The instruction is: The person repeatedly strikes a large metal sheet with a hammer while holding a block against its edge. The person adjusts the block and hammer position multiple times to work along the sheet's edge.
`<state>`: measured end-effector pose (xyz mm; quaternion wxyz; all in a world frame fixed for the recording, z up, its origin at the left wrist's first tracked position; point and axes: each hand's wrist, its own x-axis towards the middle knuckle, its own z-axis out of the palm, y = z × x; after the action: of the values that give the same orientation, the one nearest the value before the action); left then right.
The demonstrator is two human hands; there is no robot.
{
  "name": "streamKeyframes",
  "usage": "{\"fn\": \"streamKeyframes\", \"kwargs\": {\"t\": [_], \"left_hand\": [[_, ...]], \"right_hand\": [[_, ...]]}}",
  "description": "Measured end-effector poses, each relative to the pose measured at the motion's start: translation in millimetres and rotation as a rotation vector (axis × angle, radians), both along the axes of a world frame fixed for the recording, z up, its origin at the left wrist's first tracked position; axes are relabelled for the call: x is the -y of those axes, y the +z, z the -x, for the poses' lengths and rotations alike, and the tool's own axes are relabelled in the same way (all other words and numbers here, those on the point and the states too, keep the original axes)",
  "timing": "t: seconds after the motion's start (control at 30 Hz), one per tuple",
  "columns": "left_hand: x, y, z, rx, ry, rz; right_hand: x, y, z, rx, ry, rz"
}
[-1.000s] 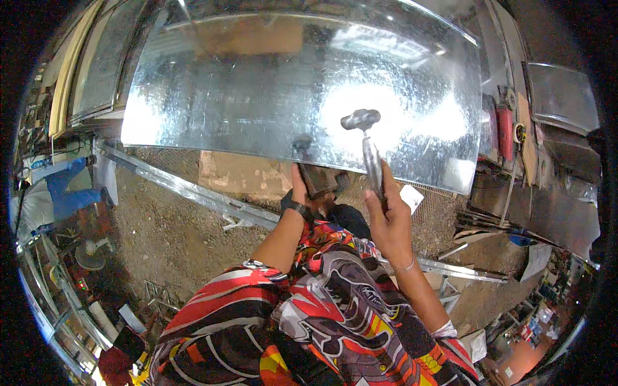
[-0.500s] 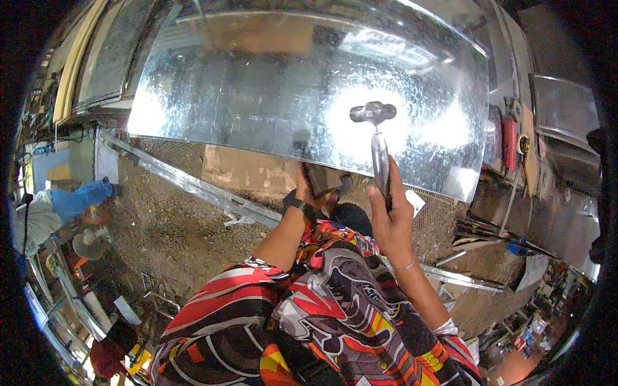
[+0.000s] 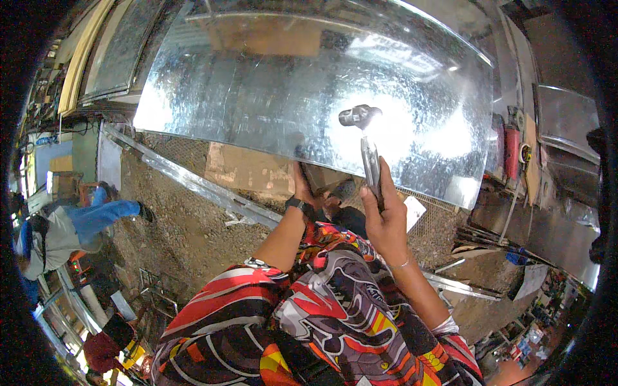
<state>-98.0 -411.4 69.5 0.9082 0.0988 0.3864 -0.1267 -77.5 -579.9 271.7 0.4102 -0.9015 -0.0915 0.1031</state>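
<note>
left hand [image 3: 302, 188]: fingers hidden under metal sheet [image 3: 290, 96] | sheet's top: cut off by frame

Gritty dirt floor [image 3: 174, 225], metal rail [image 3: 193, 183], cluttered workshop edges.

Galvanised sheet and steel hammer over rough gravel

Large sheet [image 3: 309, 96] of galvanised metal, spangled grey, glossy with bright glare patches, gripped at its lower edge by the left hand [image 3: 301, 186]. Hammer [image 3: 367, 151] of dull grey metal, smooth shaft and head, clamped in the right hand [image 3: 386, 222]. Ground [image 3: 187, 225] of coarse brown gravel, matt and rough. Long rail [image 3: 193, 183] of bright folded metal, smooth. Flat cardboard [image 3: 241, 170], tan, matt, scuffed. Printed cloth sleeves [image 3: 322, 309], soft and slightly sheeny, red, black and white. Dark matt band on the left wrist.
</note>
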Motion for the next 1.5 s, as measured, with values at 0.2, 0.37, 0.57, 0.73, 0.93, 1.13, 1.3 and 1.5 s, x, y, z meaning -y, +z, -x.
{"fn": "streamKeyframes", "kwargs": {"t": [0.2, 0.37, 0.57, 0.73, 0.93, 1.13, 1.3, 1.5], "left_hand": [[10, 9, -3, -0.103, 0.022, -0.176], [-3, 14, 4, -0.103, -0.098, -0.149], [2, -6, 0, -0.139, 0.036, -0.119], [-5, 0, 8, -0.011, 0.105, -0.134], [-14, 14, 3, -0.128, 0.036, -0.063], [-15, -1, -2, -0.037, 0.049, -0.190], [-19, -17, 15, 0.023, 0.134, -0.135], [-36, -63, 16, 0.079, 0.107, -0.097]], "right_hand": [[13, -48, 20, -0.167, 0.172, 0.196], [3, 0, -8, -0.218, 0.002, 0.084], [12, -51, 16, -0.107, 0.127, 0.136], [8, -37, 12, -0.259, 0.147, 0.054], [-14, -3, -6, -0.090, -0.036, -0.047], [2, -64, 20, -0.190, 0.238, 0.151], [-21, 4, -9, -0.254, 0.101, 0.026], [-19, -46, 12, -0.089, 0.211, 0.065]]}}
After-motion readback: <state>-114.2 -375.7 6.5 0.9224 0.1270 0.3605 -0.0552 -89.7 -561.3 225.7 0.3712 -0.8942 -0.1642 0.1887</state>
